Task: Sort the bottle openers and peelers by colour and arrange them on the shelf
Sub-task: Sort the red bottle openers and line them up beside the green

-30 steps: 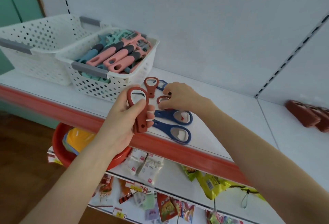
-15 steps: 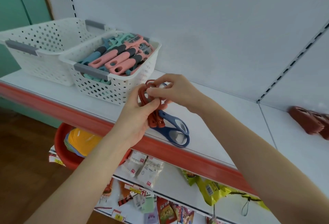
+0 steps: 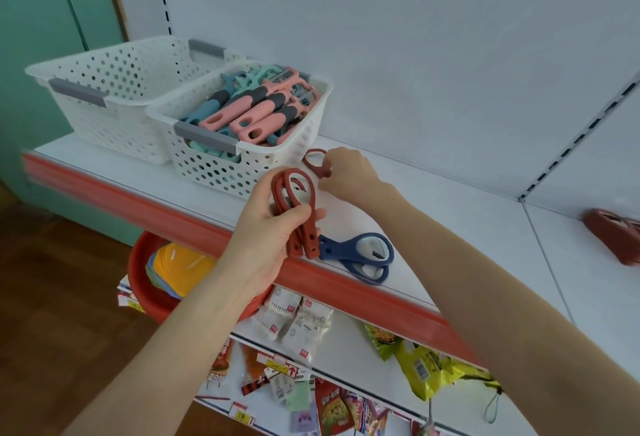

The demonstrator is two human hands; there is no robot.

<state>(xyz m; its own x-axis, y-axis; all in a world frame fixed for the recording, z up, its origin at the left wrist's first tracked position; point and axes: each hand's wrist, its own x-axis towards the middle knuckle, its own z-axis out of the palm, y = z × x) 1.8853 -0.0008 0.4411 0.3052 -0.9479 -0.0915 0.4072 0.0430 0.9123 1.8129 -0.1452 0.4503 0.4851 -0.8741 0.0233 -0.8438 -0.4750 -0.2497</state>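
My left hand (image 3: 270,227) grips a bunch of red bottle openers (image 3: 298,207) upright above the shelf's front edge. Behind it, my right hand (image 3: 346,172) pinches another red bottle opener (image 3: 316,159) on the white shelf (image 3: 450,227) beside the basket. Two blue bottle openers (image 3: 367,257) lie near the front edge, just right of my left hand. More red openers (image 3: 613,238) sit at the far right of the shelf. A white basket (image 3: 263,155) holds several pink, blue and teal peelers (image 3: 252,117).
An empty white basket (image 3: 104,96) stands left of the full one. A red strip (image 3: 173,221) runs along the shelf's front edge. Below are a red basin (image 3: 152,297) with coloured items and lower shelves with packaged goods (image 3: 301,321).
My left hand took a second red opener from my right hand and now holds a bunch. My right hand moved back and took hold of the red opener by the basket.
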